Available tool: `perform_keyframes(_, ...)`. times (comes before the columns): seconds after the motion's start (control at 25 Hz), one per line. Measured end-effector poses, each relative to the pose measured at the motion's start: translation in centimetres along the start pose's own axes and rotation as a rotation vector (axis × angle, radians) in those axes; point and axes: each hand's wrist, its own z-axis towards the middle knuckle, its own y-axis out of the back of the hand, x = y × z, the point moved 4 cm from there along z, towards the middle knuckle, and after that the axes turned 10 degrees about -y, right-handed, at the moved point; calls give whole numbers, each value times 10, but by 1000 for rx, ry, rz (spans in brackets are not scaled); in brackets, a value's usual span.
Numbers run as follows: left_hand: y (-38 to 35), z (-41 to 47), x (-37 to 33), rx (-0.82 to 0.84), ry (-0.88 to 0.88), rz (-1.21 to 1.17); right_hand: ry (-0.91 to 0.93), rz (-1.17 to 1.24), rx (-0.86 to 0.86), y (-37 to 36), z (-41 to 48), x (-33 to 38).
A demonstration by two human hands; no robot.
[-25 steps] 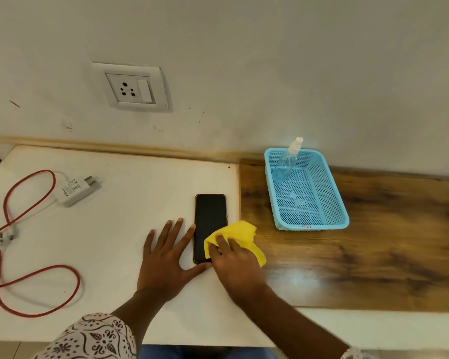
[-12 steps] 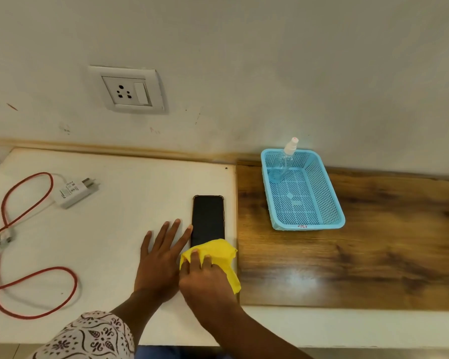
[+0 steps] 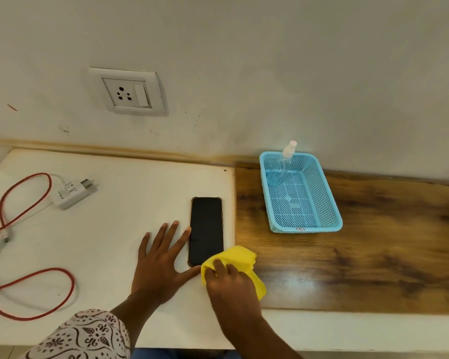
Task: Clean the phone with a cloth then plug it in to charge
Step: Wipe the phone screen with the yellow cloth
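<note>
Head | left hand point(image 3: 158, 265) spread flat, bracing phone point(image 3: 206, 230) | right hand point(image 3: 230, 282) gripping cloth point(image 3: 240, 257)

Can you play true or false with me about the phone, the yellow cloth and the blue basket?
1. The right hand holds the yellow cloth. True.
2. The charger is plugged into the wall socket. False: it lies on the table, and nothing is in the socket.
3. The spray bottle is in the blue basket. True.
4. The left hand lifts the phone. False: the phone lies flat on the table, with the hand spread flat beside it.
</note>
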Motion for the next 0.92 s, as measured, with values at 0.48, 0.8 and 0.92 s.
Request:
perform_keyframes(0.48,-3,-1,2,-27,-3,8,6,235,23,47,27,-24)
perform_keyframes(0.8,-4,-1,3,-34,8,5,-138,109,-134,88,133,-31)
perform_keyframes(0.92,-1,-1,2,-55,-2,-3,-146,95,-104,66,143,-7)
